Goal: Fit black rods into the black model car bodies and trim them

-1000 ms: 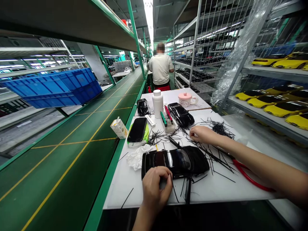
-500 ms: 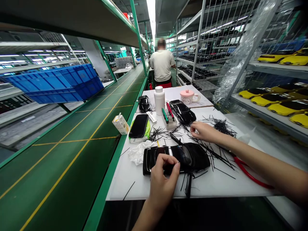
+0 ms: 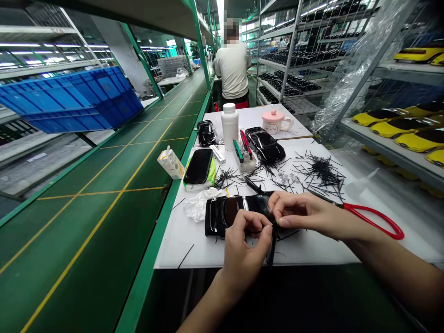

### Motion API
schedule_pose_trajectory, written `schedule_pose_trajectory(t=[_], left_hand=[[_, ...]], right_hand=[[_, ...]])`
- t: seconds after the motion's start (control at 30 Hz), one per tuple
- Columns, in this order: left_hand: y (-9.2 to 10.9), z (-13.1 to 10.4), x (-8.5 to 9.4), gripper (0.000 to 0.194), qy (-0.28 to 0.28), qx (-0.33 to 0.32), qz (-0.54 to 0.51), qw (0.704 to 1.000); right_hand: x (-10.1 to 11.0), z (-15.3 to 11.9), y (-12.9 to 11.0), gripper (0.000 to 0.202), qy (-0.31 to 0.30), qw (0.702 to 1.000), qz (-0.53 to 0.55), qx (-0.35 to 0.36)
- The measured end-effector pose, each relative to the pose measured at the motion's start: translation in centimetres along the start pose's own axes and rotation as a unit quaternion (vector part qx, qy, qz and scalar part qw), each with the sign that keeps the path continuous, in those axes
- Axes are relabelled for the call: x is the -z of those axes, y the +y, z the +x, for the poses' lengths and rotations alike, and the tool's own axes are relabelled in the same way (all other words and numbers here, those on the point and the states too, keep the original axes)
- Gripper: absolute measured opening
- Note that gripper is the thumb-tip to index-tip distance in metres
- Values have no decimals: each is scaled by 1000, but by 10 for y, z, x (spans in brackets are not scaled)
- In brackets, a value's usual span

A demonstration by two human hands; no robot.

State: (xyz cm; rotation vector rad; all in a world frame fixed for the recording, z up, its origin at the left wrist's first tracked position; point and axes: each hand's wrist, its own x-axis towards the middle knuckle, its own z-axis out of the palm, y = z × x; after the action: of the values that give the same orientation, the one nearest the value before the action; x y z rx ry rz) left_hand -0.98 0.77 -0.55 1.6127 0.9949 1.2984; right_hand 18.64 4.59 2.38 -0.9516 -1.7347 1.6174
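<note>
In the head view, work at the glossy black model car (image 3: 215, 218) looks partway along, its doors (image 3: 254, 186) swung out and cut black strips (image 3: 322, 171) strewn about, though what is finished or left cannot be told. The body, lying on the white tabletop (image 3: 213, 254), looks intact; beside its near side, left hand (image 3: 243, 245) and right hand (image 3: 305, 212) pinch thumb to fingertips, anything between them too small to tell.
</note>
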Motion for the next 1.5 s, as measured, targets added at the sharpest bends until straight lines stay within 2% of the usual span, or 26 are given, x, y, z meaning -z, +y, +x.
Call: schedule_pose_trajectory(t=[0.6,0.8,1.1,1.37,1.5], left_hand=[[-1,0,1,20,-5,-2,-14,1000],[0,-1,1,21,-9,4,-16,1000],[-1,-2,2,22,-1,6,-20,1000],[-4,-5,0,22,-6,-22,-27,999],[-5,-4,-1,24,4,-45,16,999]], right_hand=[[-1,4,6,24,-34,999,10,5],[-4,4,7,26,-24,1000,-9,10],[-13,-7,3,14,56,990,-119,56],[-24,-16,6,8,143,943,-243,174],[-27,-18,7,7,160,934,-257,188]])
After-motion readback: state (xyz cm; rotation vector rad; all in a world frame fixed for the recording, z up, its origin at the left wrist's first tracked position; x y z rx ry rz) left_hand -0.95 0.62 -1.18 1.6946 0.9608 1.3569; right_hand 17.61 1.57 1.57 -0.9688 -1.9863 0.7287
